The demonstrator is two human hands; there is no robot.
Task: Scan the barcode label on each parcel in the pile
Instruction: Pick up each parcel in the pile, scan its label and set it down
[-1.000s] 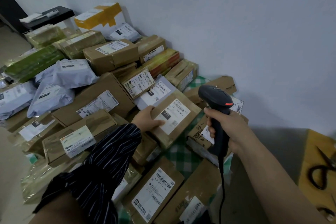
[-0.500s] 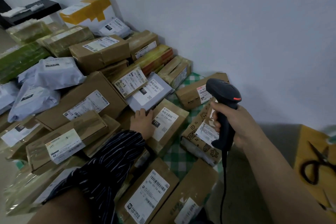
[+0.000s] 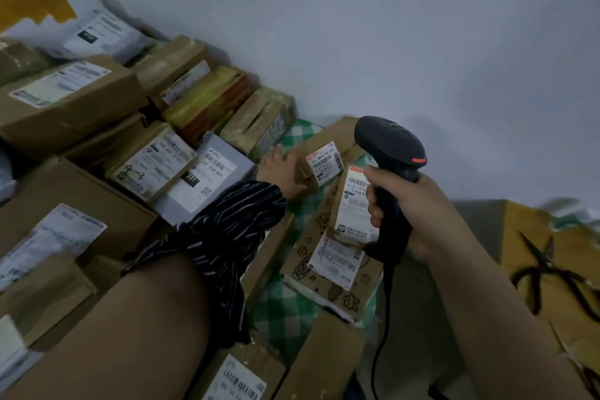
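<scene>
Many parcels [image 3: 65, 107] heaped at left against the wall [image 3: 389, 26], labels up. In the middle, rests the left hand [image 3: 279, 169], fingers [image 3: 276, 154] straight and spread, against a small brown box [image 3: 334, 133] with its barcode label [image 3: 324, 162] facing up, on the green checked cloth [image 3: 285, 308]. Just right, grips the black scanner [image 3: 389, 146] by the handle in the right hand [image 3: 412, 208], fingers curled round it. At far right, scissors [image 3: 545, 265] on yellow cardboard [image 3: 519, 224].

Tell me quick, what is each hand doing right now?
Left hand: open, fingers spread, at the small brown parcel; whether it touches is unclear.
Right hand: grips the barcode scanner by its handle.
</scene>
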